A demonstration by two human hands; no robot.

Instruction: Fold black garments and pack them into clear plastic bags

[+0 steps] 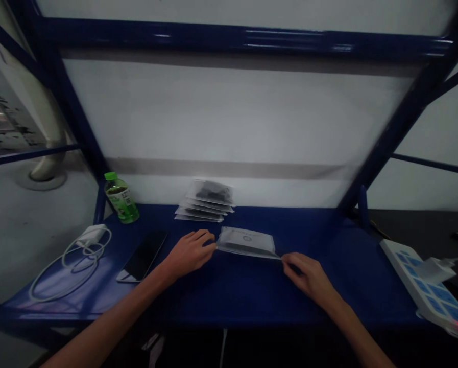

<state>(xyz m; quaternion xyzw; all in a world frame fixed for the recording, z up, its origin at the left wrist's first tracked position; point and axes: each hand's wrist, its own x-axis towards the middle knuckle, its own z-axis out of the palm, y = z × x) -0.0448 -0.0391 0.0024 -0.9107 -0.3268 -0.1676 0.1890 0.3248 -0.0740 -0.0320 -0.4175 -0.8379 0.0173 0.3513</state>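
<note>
Plastic pouch [246, 242] pinched at opposite corners between left hand [188, 253] and right hand [306, 276]

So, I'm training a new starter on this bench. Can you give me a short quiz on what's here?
1. What do the left hand and right hand both grip?
2. True or false: the power strip is to the left of the phone.
3. What is piled on the table behind the item the hands grip?

Key:
1. A clear bag.
2. False: it is to the right of the phone.
3. A stack of bags.
</note>
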